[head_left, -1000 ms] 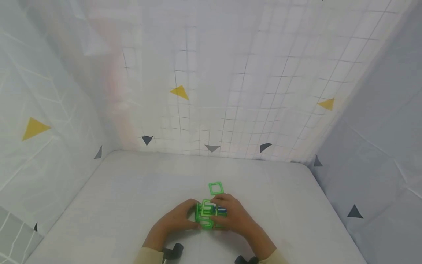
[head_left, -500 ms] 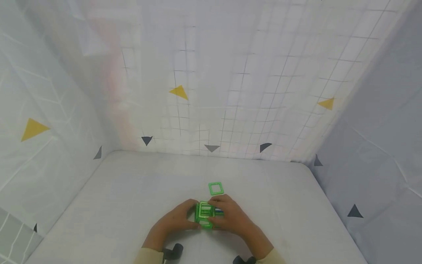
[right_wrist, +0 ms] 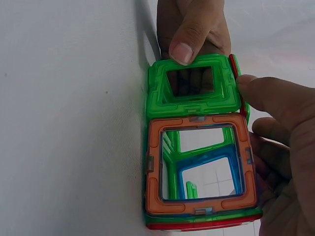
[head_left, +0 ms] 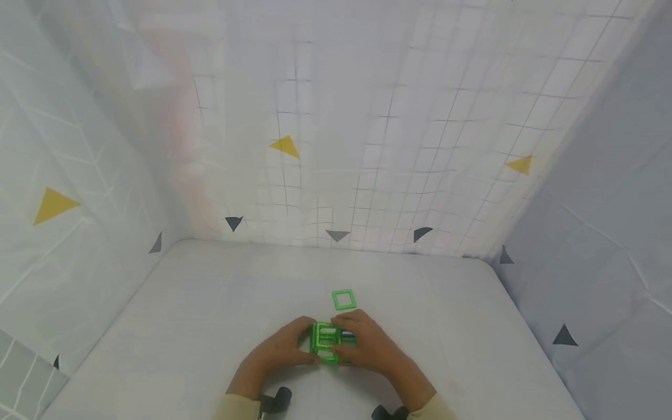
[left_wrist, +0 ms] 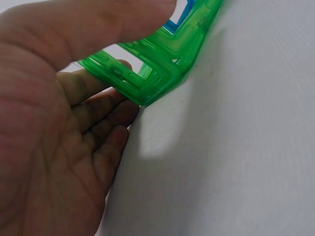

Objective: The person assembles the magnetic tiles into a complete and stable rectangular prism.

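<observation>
A block of see-through magnetic tiles (head_left: pixel 328 335) sits on the table between both hands. My left hand (head_left: pixel 283 345) holds its left end between thumb and fingers; a green square tile (left_wrist: pixel 167 49) is in this grip. My right hand (head_left: pixel 367 344) spans the top, thumb at the near edge and fingertips at the far edge of a green tile lying there. From the right wrist view, an orange square tile (right_wrist: pixel 152 167) faces the near side beside a green one (right_wrist: pixel 157 98). A blue tile (right_wrist: pixel 236 172) shows behind the orange opening. The right palm hides the block's right part.
One loose green square tile (head_left: pixel 344 310) lies flat on the white table (head_left: pixel 236 280) just beyond the block. Pale sheeting (head_left: pixel 367 146) with grid lines and triangles encloses the back and sides. Dark wrist devices (head_left: pixel 278 399) sit at both wrists.
The green tile atop the block was tilted a second ago and now lies flat and lined up with the left end. My right hand has shifted slightly left; the left hand has stayed put.
</observation>
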### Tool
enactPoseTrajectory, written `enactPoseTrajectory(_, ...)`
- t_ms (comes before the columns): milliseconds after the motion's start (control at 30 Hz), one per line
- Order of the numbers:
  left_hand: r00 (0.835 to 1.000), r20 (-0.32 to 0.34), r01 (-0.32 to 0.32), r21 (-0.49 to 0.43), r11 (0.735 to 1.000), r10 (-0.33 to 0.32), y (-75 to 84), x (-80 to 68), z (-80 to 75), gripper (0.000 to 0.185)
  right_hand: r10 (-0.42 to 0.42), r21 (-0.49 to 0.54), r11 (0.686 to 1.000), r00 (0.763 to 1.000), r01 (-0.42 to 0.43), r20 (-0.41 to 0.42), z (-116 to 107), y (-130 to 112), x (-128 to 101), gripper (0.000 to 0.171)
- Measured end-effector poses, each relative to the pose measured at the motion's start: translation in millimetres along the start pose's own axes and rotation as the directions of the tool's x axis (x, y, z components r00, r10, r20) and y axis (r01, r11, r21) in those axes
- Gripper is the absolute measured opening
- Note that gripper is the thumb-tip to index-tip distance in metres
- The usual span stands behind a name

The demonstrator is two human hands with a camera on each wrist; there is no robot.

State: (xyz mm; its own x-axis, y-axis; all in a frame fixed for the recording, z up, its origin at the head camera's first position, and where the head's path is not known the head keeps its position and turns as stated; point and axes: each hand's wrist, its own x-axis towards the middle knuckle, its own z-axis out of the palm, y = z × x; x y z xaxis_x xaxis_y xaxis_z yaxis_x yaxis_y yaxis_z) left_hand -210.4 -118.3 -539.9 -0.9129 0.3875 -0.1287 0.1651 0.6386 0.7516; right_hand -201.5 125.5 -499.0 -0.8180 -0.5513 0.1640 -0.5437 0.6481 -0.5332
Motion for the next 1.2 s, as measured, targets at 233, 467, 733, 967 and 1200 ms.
enactPoseTrajectory(233,1.000,0.008,-0.015,-0.018,1.000,0.015,-1.1,-0.1,-0.8,0.074,0.013,0.002,1.000,1.000,-0.013,-0.022,-6,5,1,0.059)
enactPoseTrajectory(467,1.000,0.007,-0.023,-0.061,0.998,0.023,-1.1,0.5,-3.2,0.073,0.052,-0.030,0.998,0.999,-0.052,-0.009,-25,9,14,0.055)
enactPoseTrajectory(733,0.999,0.009,0.049,-0.071,0.996,-0.049,-4.0,0.2,2.2,0.080,0.115,-0.075,0.991,0.993,-0.114,-0.001,-38,22,29,0.056)
enactPoseTrajectory(967,0.999,0.006,0.037,-0.059,0.998,-0.037,-5.1,1.2,1.7,0.081,0.130,-0.100,0.987,0.992,-0.129,-0.001,-39,42,43,0.056)
enactPoseTrajectory(1200,0.999,0.017,0.035,-0.056,0.998,-0.034,-2.7,0.1,0.0,0.081,0.176,-0.061,0.983,0.982,-0.172,0.073,-35,59,55,0.061)
